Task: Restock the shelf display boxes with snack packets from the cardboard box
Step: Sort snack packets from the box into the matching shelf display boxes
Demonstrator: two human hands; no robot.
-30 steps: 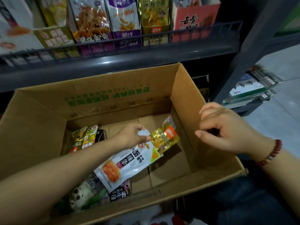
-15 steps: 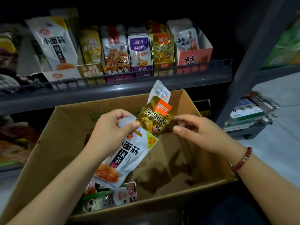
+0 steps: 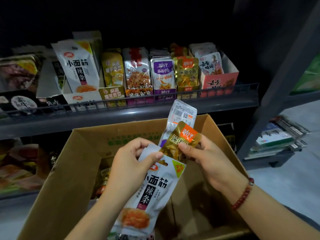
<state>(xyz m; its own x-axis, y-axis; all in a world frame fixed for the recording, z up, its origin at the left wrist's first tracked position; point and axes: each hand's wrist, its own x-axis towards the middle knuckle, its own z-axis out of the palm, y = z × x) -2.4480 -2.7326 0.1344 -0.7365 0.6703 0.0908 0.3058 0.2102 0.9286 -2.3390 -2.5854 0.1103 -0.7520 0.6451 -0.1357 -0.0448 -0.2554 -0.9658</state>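
Above the open cardboard box (image 3: 72, 179) my left hand (image 3: 131, 163) grips the top of a large white snack packet (image 3: 149, 196), which hangs down into the box. My right hand (image 3: 206, 158) pinches a small gold packet (image 3: 180, 142) with an orange label; a silvery packet (image 3: 181, 115) shows its back just behind it. On the shelf behind stands a row of display boxes: a white one (image 3: 81, 99) with matching white packets, a gold one (image 3: 187, 90) with matching gold packets, and a pink one (image 3: 220, 82).
A wire rail (image 3: 155, 99) runs along the grey shelf's front edge. More packets lie in the box's left corner (image 3: 103, 181). A dark upright post (image 3: 277, 80) stands at the right, with stacked flat packs (image 3: 277, 137) on a low shelf beyond it.
Both hands rose from inside the box with the packets. My right hand, free one second ago, now pinches the gold packet. The view tilted up toward the shelf.
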